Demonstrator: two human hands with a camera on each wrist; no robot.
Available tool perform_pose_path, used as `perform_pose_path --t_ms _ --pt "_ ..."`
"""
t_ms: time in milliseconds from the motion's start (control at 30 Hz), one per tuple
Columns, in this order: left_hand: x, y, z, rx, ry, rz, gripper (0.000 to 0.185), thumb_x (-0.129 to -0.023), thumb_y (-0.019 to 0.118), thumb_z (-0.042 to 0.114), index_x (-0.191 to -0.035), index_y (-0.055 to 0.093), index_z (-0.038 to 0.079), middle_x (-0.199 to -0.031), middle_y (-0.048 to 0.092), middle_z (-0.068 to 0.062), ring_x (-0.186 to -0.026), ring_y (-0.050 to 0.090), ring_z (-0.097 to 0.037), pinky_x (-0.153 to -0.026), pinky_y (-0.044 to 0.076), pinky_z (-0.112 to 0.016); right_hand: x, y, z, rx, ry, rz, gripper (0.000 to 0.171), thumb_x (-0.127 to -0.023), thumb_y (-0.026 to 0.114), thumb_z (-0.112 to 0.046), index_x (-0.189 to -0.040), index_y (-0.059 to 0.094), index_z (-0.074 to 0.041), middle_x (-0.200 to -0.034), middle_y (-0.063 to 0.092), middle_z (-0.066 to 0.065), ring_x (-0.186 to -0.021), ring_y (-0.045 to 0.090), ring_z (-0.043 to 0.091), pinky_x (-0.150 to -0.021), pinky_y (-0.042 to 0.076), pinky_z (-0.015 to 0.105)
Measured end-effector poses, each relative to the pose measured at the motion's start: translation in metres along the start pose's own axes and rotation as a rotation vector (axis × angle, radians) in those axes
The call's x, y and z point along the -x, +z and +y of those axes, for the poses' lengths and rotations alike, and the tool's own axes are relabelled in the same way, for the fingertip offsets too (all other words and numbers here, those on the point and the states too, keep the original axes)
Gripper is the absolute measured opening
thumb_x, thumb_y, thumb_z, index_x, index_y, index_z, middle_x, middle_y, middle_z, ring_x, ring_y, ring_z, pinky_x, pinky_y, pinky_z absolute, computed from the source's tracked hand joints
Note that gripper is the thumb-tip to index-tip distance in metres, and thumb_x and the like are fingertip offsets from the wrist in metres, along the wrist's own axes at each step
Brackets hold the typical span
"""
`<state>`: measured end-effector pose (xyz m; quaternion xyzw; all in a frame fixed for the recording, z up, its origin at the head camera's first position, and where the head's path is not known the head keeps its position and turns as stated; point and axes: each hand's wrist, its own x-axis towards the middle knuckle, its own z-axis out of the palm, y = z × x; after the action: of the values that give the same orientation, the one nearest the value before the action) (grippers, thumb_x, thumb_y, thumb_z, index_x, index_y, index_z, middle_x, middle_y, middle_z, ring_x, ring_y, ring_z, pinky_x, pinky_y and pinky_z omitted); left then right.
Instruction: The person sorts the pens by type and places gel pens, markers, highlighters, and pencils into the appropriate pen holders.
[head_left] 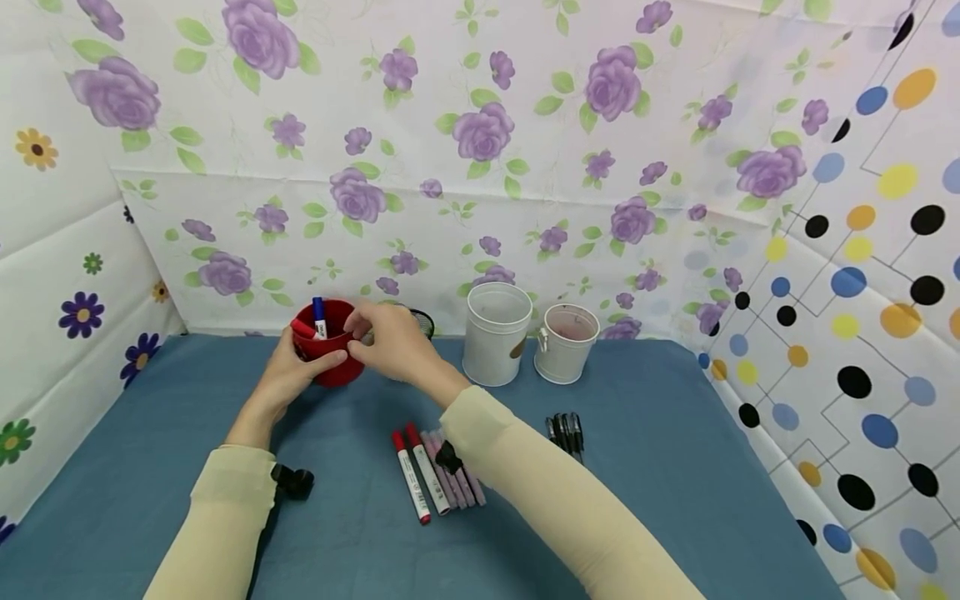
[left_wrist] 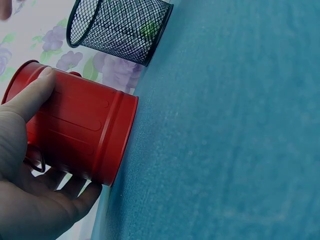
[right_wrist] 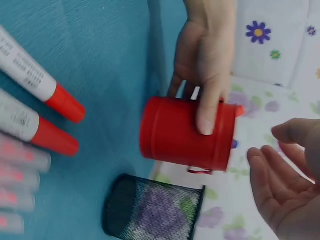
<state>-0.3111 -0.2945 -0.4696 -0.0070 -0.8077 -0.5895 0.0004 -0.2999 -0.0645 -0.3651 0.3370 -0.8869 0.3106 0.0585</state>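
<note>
A red metal bucket (head_left: pixel 341 372) stands at the back left of the table. My left hand (head_left: pixel 281 375) grips its side, thumb across the front, as the left wrist view also shows. Inside, a blue-capped marker (head_left: pixel 319 318) and a red-capped marker (head_left: pixel 303 329) poke above the rim. Over the bucket's right edge hovers my right hand (head_left: pixel 397 342). In the right wrist view that hand (right_wrist: pixel 292 172) is apart from the bucket, fingers loosely bent, with nothing between them. A black mesh pen holder (left_wrist: pixel 120 30) stands beside the bucket, mostly behind my right hand in the head view.
Two red-capped white markers (head_left: pixel 411 477) lie in front, beside several pale purple pens (head_left: pixel 471 487) partly under my right sleeve. Several black pens (head_left: pixel 566 433) lie farther right. A larger white bucket (head_left: pixel 495 346) and a smaller one (head_left: pixel 562 354) stand near the back wall.
</note>
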Motion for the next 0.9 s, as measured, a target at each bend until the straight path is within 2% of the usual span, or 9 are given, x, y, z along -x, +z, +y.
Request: perform_pose_path --t_ms 233,433,533,767,900 --pt "0.003 0.002 0.003 -0.012 0.007 0.013 0.111 -0.099 0.078 0.037 -0.171 -0.002 0.01 -0.172 0.018 -0.025 -0.155 0.023 -0.049 -0.122 0.03 -0.068 0.027 -0.016 -0.009 0.072 -0.01 -0.068 0.017 -0.101 0.074 -0.021 -0.116 0.075 -0.012 -0.097 0.077 -0.002 -0.079 0.066 0.005 -0.072 0.052 0.016" --pt "0.017 0.002 0.024 0.004 -0.003 0.001 0.109 -0.099 0.077 0.031 -0.17 -0.001 0.005 -0.171 0.018 -0.03 -0.154 0.023 -0.052 -0.121 0.028 -0.07 0.05 -0.02 -0.013 0.056 0.004 -0.143 0.021 -0.1 0.076 -0.022 -0.118 0.075 -0.012 -0.09 0.075 -0.004 -0.071 0.063 0.002 -0.068 0.052 0.017" --pt "0.02 0.001 0.028 0.016 0.0 -0.001 0.108 -0.099 0.077 0.029 -0.169 -0.001 0.003 -0.171 0.018 -0.03 -0.154 0.024 -0.052 -0.121 0.029 -0.07 0.061 -0.016 -0.013 0.037 0.038 -0.188 0.022 -0.1 0.077 -0.023 -0.119 0.075 -0.012 -0.089 0.075 -0.004 -0.069 0.063 0.001 -0.067 0.053 0.017" --pt "0.005 0.0 0.005 -0.004 0.012 0.018 0.11 -0.099 0.077 0.037 -0.17 -0.001 0.007 -0.172 0.019 -0.026 -0.154 0.024 -0.049 -0.122 0.029 -0.069 0.082 -0.007 -0.008 0.017 0.131 -0.231 0.022 -0.099 0.078 -0.023 -0.117 0.076 -0.012 -0.083 0.072 -0.006 -0.065 0.062 0.002 -0.061 0.053 0.017" --pt "0.0 0.001 0.0 -0.015 0.02 0.021 0.113 -0.097 0.078 0.044 -0.171 0.0 0.009 -0.172 0.021 -0.024 -0.154 0.026 -0.046 -0.121 0.03 -0.068 0.094 -0.004 -0.002 0.007 0.159 -0.244 0.022 -0.099 0.078 -0.023 -0.117 0.076 -0.011 -0.082 0.073 -0.004 -0.062 0.062 0.003 -0.058 0.053 0.018"
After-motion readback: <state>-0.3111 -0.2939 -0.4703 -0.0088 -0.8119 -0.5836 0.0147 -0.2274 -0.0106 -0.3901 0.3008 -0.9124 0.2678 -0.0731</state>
